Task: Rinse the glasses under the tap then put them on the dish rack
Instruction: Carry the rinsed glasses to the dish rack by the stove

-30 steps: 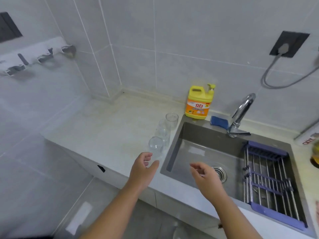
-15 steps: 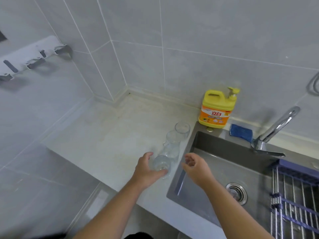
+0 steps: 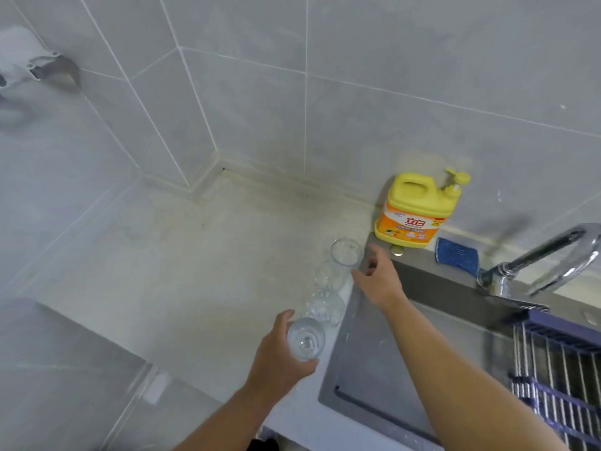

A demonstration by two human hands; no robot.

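Note:
Several clear glasses stand in a row on the pale counter along the sink's left edge. My left hand (image 3: pixel 276 356) grips the nearest glass (image 3: pixel 305 340). Behind it stand a second glass (image 3: pixel 322 309), a third glass (image 3: pixel 330 275) and the farthest glass (image 3: pixel 346 252). My right hand (image 3: pixel 379 278) reaches over the sink's corner with fingers spread, its fingertips close to the farthest glass and holding nothing. The chrome tap (image 3: pixel 546 258) arches at the right. The purple-framed wire dish rack (image 3: pixel 559 369) lies across the sink's right side.
A yellow detergent bottle (image 3: pixel 418 209) stands against the tiled wall behind the sink (image 3: pixel 374 369), a blue sponge (image 3: pixel 457 255) beside it. A wall-mounted hook rail (image 3: pixel 35 68) hangs at the upper left. The counter (image 3: pixel 195 271) stretches left to the corner.
My left hand has closed round the nearest glass. My right hand has moved forward from beside that glass toward the farthest one. The view has shifted closer and to the left.

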